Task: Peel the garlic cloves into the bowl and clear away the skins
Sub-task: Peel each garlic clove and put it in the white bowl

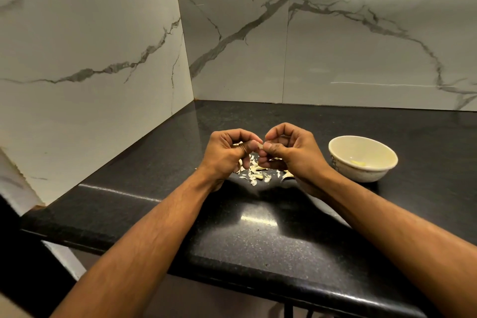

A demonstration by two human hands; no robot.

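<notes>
Both hands' fingers (254,144) mostly hide one garlic clove (260,146).

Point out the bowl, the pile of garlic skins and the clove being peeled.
bowl (343,160): head view, near rim.
garlic skins (255,175): head view, middle of pile.
garlic clove (260,146): head view, tip between both hands' fingers.
</notes>
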